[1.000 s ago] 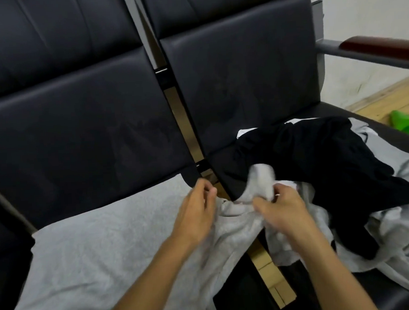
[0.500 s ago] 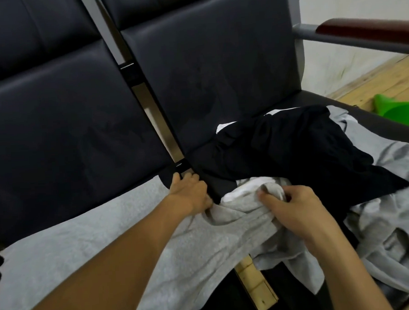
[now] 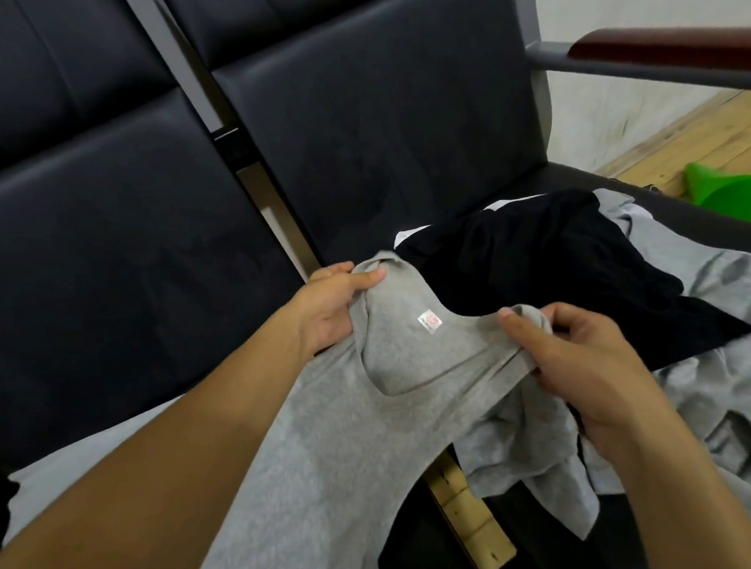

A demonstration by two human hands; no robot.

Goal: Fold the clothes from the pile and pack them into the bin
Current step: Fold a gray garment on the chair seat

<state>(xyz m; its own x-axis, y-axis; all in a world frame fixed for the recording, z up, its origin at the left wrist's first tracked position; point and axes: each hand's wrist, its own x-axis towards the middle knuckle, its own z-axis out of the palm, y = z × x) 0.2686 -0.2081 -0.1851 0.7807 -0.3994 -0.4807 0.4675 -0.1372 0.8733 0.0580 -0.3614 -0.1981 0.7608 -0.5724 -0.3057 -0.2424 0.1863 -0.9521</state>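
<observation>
Both hands pinch the shoulder straps of a grey tank top, held up by its neckline.

The left hand (image 3: pixel 327 306) curls thumb and fingers round one strap of the grey tank top (image 3: pixel 394 348); the right hand (image 3: pixel 586 360) grips the other strap, bunched under its thumb; a small label (image 3: pixel 429 321) shows inside the neck; the body of the top trails down over the black seat (image 3: pixel 101 237); behind it lies the pile (image 3: pixel 560 274), a black garment on crumpled grey ones, not yet folded; a green object (image 3: pixel 738 191) sits on the floor at the right; nothing seen is packed, so most of the work seems left.
</observation>
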